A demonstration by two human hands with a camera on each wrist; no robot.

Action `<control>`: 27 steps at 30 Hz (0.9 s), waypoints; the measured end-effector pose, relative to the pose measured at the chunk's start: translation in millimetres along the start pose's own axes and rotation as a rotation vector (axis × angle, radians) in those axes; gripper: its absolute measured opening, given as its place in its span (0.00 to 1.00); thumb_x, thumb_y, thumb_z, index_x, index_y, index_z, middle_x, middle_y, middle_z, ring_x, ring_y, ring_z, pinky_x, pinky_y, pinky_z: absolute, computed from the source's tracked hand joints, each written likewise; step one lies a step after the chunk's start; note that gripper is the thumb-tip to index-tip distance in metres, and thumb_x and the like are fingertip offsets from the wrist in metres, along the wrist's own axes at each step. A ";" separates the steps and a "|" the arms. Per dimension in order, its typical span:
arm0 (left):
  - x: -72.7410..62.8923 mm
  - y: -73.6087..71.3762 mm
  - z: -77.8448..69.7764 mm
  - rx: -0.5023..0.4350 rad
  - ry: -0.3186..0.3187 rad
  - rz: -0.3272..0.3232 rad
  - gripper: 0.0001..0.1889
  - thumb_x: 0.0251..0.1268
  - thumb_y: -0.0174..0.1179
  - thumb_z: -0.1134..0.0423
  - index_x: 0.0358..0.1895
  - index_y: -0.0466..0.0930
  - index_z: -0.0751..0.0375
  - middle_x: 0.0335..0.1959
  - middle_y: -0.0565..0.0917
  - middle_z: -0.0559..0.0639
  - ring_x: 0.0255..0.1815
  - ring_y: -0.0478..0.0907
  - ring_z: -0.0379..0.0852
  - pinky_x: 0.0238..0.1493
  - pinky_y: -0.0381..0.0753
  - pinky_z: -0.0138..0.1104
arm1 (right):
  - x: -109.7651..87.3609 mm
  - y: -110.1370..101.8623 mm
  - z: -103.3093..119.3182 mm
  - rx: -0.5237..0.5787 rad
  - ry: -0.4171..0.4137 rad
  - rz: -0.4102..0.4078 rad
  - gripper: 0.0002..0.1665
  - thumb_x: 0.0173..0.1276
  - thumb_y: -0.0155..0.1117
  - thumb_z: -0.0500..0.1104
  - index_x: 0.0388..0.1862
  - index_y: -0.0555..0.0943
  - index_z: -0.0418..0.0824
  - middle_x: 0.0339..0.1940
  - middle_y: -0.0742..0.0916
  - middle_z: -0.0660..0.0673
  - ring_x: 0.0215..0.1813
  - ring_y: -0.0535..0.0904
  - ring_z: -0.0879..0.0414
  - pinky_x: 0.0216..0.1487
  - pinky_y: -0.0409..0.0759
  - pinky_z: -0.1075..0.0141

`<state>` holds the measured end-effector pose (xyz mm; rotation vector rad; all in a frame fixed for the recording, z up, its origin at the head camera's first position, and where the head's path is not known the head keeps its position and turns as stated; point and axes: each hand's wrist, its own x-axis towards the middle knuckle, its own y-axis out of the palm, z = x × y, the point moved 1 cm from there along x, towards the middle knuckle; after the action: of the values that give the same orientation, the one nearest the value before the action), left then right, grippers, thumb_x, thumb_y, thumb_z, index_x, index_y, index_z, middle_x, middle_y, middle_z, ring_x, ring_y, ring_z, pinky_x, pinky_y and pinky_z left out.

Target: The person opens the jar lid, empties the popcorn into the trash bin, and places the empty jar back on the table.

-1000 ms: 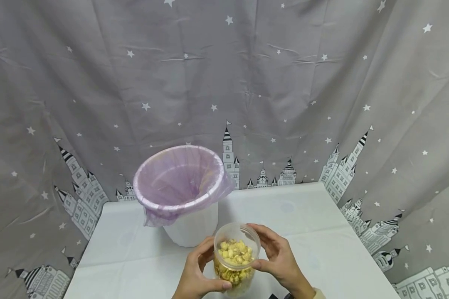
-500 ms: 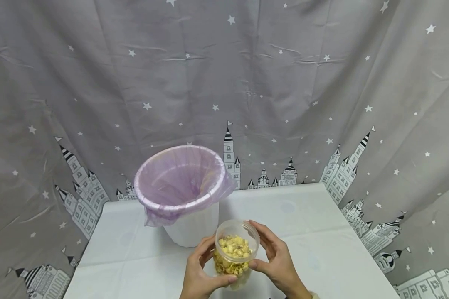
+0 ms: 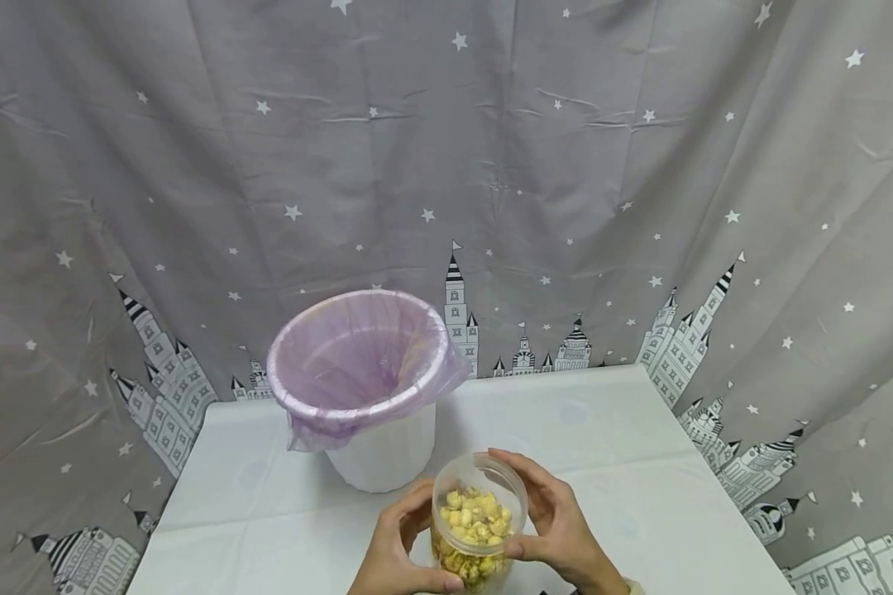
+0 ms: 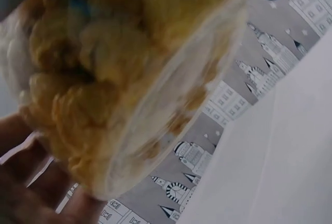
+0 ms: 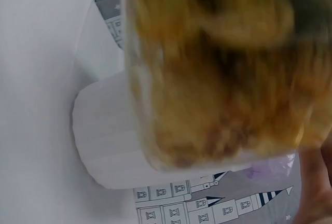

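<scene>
A clear, round plastic jar (image 3: 476,469) without a lid is filled partway with yellow popcorn (image 3: 476,516). Both hands hold it near the front of the table. My left hand (image 3: 398,547) grips its left side, thumb across the front. On the other side my right hand (image 3: 558,525) curls round the upper wall, thumb just below the rim and fingers behind. In the left wrist view the jar's base (image 4: 171,105) shows from below, raised off the table. The right wrist view has the popcorn-filled wall (image 5: 223,89) large and blurred.
A white bin (image 3: 387,446) with a purple liner bag (image 3: 342,364) folded over its rim stands behind and left of the jar. White cloth covers the table (image 3: 565,430). A grey curtain (image 3: 387,165) with stars and castles hangs at the back and sides.
Both hands keep hold of the jar. It first rises slightly in the head view, then comes down and a little to the right, the popcorn shifting inside. The bin stays put.
</scene>
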<state>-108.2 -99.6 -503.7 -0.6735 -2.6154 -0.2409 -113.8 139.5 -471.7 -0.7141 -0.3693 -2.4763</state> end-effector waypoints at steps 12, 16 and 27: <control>-4.0 -3.6 3.2 -0.150 -0.056 0.121 0.41 0.64 0.76 0.57 0.76 0.69 0.69 0.72 0.73 0.68 0.68 0.76 0.57 0.68 0.80 0.44 | 1.0 0.2 4.7 0.112 -0.014 0.085 0.50 0.73 0.73 0.47 0.79 0.59 0.22 0.76 0.73 0.26 0.75 0.72 0.39 0.74 0.75 0.51; -5.7 -5.0 2.5 -0.147 -0.029 0.112 0.39 0.64 0.76 0.63 0.75 0.69 0.72 0.69 0.74 0.69 0.67 0.77 0.58 0.69 0.80 0.43 | 1.7 -6.4 7.3 0.094 -0.072 0.031 0.51 0.73 0.73 0.49 0.79 0.58 0.21 0.76 0.72 0.25 0.76 0.71 0.38 0.75 0.74 0.51; -18.8 -25.1 -3.1 -0.091 -0.058 -0.022 0.41 0.60 0.78 0.66 0.76 0.69 0.71 0.69 0.71 0.74 0.69 0.75 0.58 0.71 0.76 0.38 | -33.3 -82.0 -7.2 -0.091 0.028 -0.286 0.42 0.72 0.70 0.30 0.77 0.60 0.20 0.75 0.77 0.38 0.76 0.72 0.52 0.79 0.65 0.64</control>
<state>-104.6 -130.0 -510.7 -0.6928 -2.6822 -0.3541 -138.7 217.8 -505.3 -0.7042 -0.3730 -2.7853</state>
